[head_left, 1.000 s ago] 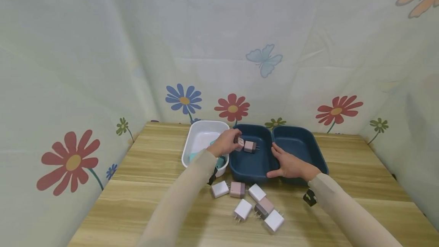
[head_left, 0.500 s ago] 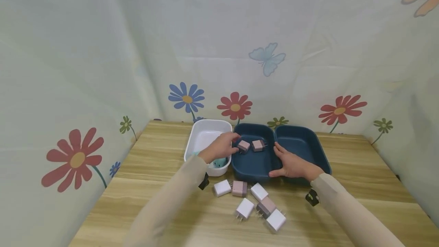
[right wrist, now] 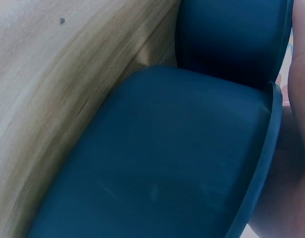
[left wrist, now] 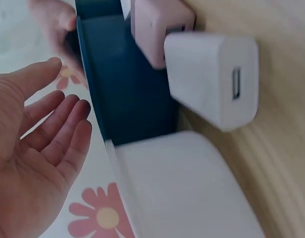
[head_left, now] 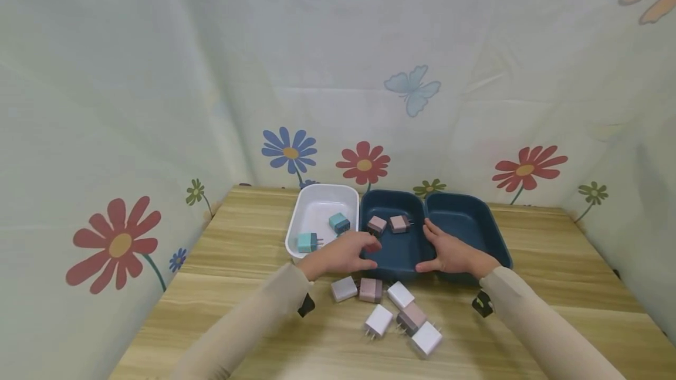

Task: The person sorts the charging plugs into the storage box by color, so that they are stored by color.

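Note:
My left hand (head_left: pixel 340 253) hovers over the front of the white bin (head_left: pixel 292 216) and the middle blue bin (head_left: pixel 401 254). Its relaxed fingers hold nothing in the left wrist view. Two pink plug chargers (head_left: pixel 399 224) lie inside the middle bin. In the white bin are teal chargers (head_left: pixel 307 243), partly hidden by the hand. My right hand (head_left: pixel 455 253) rests on the rims where the middle and right blue bins (head_left: pixel 465 221) meet, fingers and thumb spread. Before the bins lie several white chargers (head_left: pixel 344 289) and two pink chargers (head_left: pixel 371 290).
The three bins stand side by side at the back of a wood-grain table (head_left: pixel 253 221). Behind it hangs a pale cloth (head_left: pixel 338 75) with printed flowers and butterflies. The left wrist view shows a white charger (left wrist: pixel 207 74) close to the bin fronts.
My left hand has let go of a pink charger in the middle bin, then drawn back toward the front, opening and uncovering the teal chargers. The right hand stays on the rims.

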A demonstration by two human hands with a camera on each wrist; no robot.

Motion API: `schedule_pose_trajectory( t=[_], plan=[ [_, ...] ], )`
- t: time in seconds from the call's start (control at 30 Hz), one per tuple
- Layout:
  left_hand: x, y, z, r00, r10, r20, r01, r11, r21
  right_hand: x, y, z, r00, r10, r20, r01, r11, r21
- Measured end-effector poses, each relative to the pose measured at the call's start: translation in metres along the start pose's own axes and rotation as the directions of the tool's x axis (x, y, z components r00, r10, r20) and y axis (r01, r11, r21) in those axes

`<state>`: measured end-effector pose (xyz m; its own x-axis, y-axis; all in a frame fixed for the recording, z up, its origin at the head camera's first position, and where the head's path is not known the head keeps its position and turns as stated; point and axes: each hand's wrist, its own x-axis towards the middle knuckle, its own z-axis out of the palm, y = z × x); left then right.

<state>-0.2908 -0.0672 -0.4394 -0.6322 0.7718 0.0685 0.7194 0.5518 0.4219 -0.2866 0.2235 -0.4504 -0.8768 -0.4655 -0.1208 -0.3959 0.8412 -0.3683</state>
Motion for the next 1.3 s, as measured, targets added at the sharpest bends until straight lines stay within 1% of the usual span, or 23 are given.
schedule_pose_trajectory(
  t=[0.1,0.2,0.43,0.5,0.6,0.7,0.87,1.0,1.07,1.23,1.3],
  plan=[
    [-0.006,0.005,0.004,0.999,0.043,0.006,-0.043,0.999,0.013,-0.001,0.000,0.000,1.000,-0.009,-0.002,0.009,1.000,-0.001],
    [-0.011,0.009,0.007,0.997,0.072,0.002,-0.072,0.997,0.013,-0.001,0.000,0.000,1.000,-0.015,-0.006,0.015,1.000,-0.002],
    [-0.022,0.012,0.013,0.995,0.091,-0.040,-0.091,0.996,0.018,-0.003,-0.001,-0.001,1.000,-0.017,-0.004,0.017,1.000,0.000],
    [-0.025,0.013,0.013,0.994,0.101,-0.035,-0.101,0.995,0.008,-0.003,-0.002,-0.001,1.000,-0.018,-0.005,0.018,1.000,-0.005],
    [-0.030,0.014,0.016,0.994,0.107,-0.006,-0.107,0.994,0.009,-0.004,-0.002,-0.001,1.000,-0.017,-0.006,0.017,1.000,-0.008],
    [-0.033,0.013,0.020,0.994,0.104,0.022,-0.105,0.994,0.011,-0.004,-0.002,-0.001,1.000,-0.019,-0.005,0.019,1.000,-0.005],
    [-0.034,0.014,0.025,0.995,0.092,0.042,-0.094,0.995,0.041,-0.004,-0.002,-0.001,1.000,-0.016,-0.006,0.016,1.000,-0.011],
    [-0.034,0.015,0.028,0.995,0.060,0.074,-0.064,0.996,0.056,-0.005,-0.002,-0.001,1.000,-0.012,-0.006,0.012,1.000,-0.010],
    [-0.033,0.015,0.031,0.995,0.060,0.084,-0.065,0.995,0.069,-0.005,-0.002,-0.001,1.000,-0.012,-0.004,0.011,1.000,-0.011],
    [-0.032,0.012,0.037,0.994,0.076,0.084,-0.085,0.990,0.110,-0.005,-0.003,-0.003,1.000,-0.010,-0.001,0.010,1.000,-0.011],
    [-0.032,0.012,0.037,0.994,0.068,0.084,-0.078,0.990,0.121,-0.006,-0.004,-0.003,1.000,-0.012,-0.001,0.012,1.000,-0.007]
  ],
)
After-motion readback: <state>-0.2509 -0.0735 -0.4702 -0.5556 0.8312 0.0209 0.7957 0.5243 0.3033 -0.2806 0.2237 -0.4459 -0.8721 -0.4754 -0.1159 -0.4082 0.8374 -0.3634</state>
